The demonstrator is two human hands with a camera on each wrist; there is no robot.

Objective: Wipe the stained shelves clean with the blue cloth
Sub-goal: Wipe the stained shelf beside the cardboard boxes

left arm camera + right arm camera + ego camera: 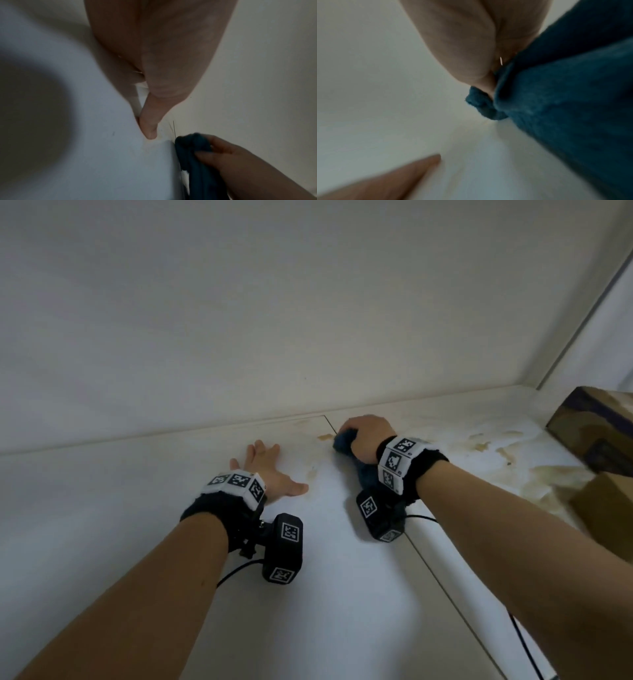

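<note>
Right hand (368, 436) curled round a bunched blue cloth (344, 441), pressing it onto the white shelf (342, 577) near its back edge, right on the thin seam line that runs across the shelf. In the right wrist view the cloth (565, 101) fills the right side, thumb clamped over a fold; view is blurred. Left hand (270, 470) lies flat on the shelf just left of the cloth, fingers (260, 450) spread and straight, holding nothing, palm down. Left wrist view shows the thumb tip on the white surface and the cloth (193, 146) just beside it, gripped by the other hand (240, 162).

Yellow-brown stains (507, 460) cover the shelf toward its right back corner; a small stain patch (325, 437) sits right beside the cloth at the back edge, faint marks between the two hands. Cardboard boxes (603, 440) stand at the right edge on the stained part. Both wrists carry black bands with tag markers.
</note>
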